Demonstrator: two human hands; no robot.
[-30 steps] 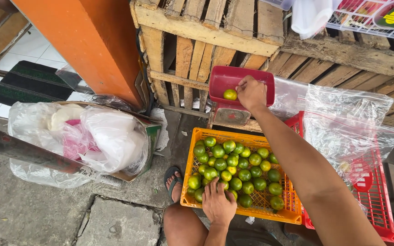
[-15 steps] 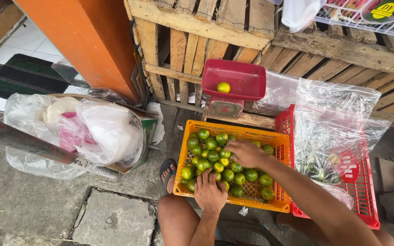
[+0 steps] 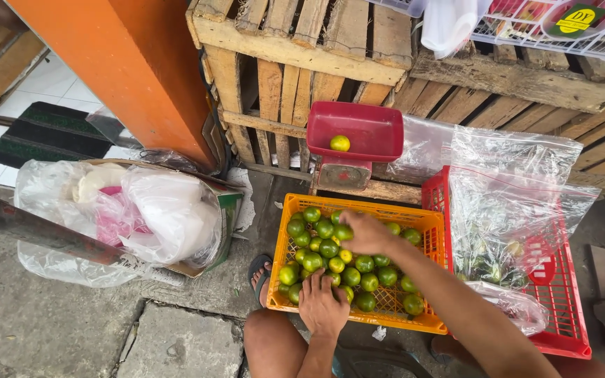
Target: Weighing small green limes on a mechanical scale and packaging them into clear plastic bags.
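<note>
Reaching into the far side of the orange crate (image 3: 283, 269), the right hand (image 3: 365, 233) curls over the green limes (image 3: 327, 248), its grasp hidden; left hand (image 3: 322, 308) lies flat, fingers released, on the near fruit; right is nearer the red scale tray (image 3: 355, 131).

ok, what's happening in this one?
A person crouches over an orange crate of green and yellowish citrus fruit. The right hand is down among the fruit near the crate's far side; whether it grips one is unclear. The left hand rests on the fruit at the near edge. Behind the crate, a red scale tray holds a single yellowish fruit. A red crate with clear plastic bags stands to the right.
</note>
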